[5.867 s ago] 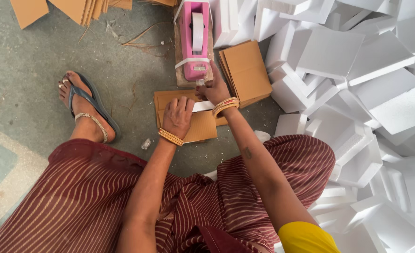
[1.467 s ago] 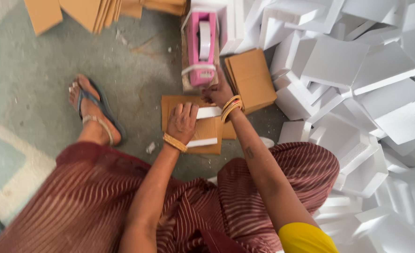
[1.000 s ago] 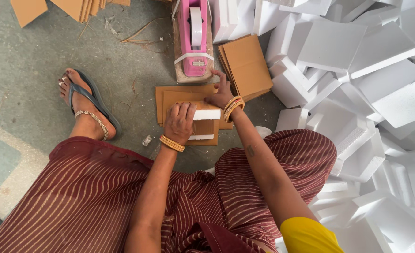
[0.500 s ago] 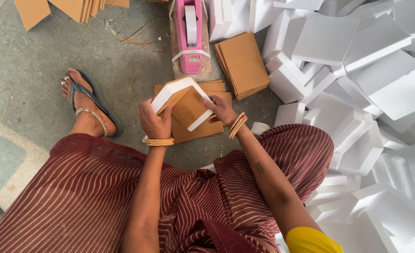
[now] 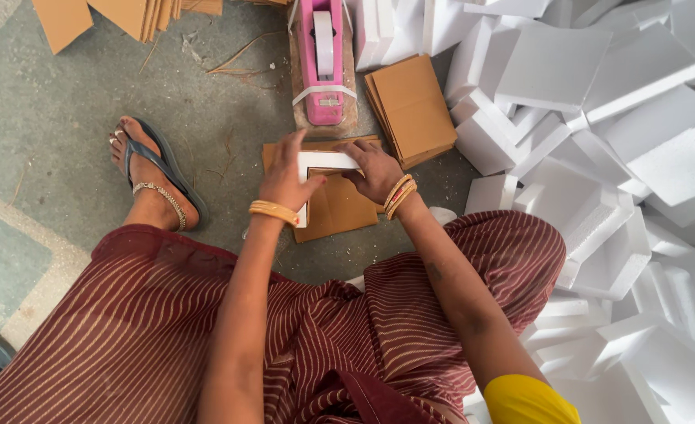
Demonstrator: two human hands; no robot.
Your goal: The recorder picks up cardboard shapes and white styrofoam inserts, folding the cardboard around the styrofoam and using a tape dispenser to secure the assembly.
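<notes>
Hands meet at the centre of the frame: the left hand (image 5: 286, 179) and the right hand (image 5: 375, 169) each grip one end of a white foam corner piece (image 5: 324, 163), held above a flat cardboard sheet (image 5: 340, 208) on the floor. Just above stands a pink tape dispenser (image 5: 322, 63); a cardboard stack (image 5: 412, 106) lies beside it, foam blocks (image 5: 599, 118) piled at right.

White foam corner piece (image 5: 324, 162): L-shaped, one arm running across, the other dropping at its 7 o'clock end. Held off the floor between both hands, gripped at its 9 o'clock and 3 o'clock ends. Brown cardboard sheet (image 5: 340, 208): flat on the floor directly beneath, roughly rectangular, extending toward 6 o'clock of the foam; upper part hidden by the foam.
</notes>
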